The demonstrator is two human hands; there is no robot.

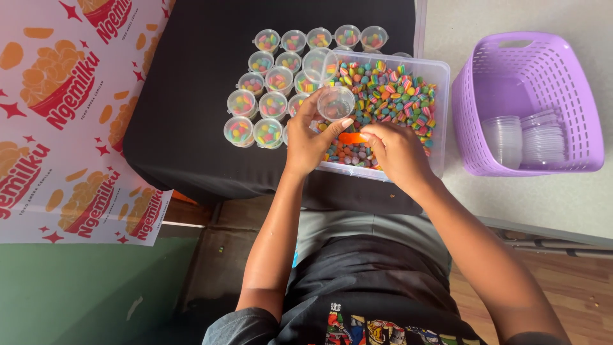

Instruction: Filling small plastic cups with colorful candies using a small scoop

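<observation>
Head view: my left hand [311, 142] pinches a small clear cup [336, 103] over the clear tub [440, 96] of striped candies. Beside it, my right hand [397, 151] closes on an orange scoop [353, 137]. Filled cups [263, 96] sit beyond my left hand.

Bright, even daylight; soft shadows, sharp focus.

We cannot see most of the orange scoop [353, 137], since the right hand [397, 153] covers all but a short strip of it. The near edge of the clear candy tub [440, 96] is hidden behind both hands, and the patterned sheet [57, 115] runs off the left border. The nested cups [503, 137] in the purple basket [575, 96] are too faint to count.
</observation>
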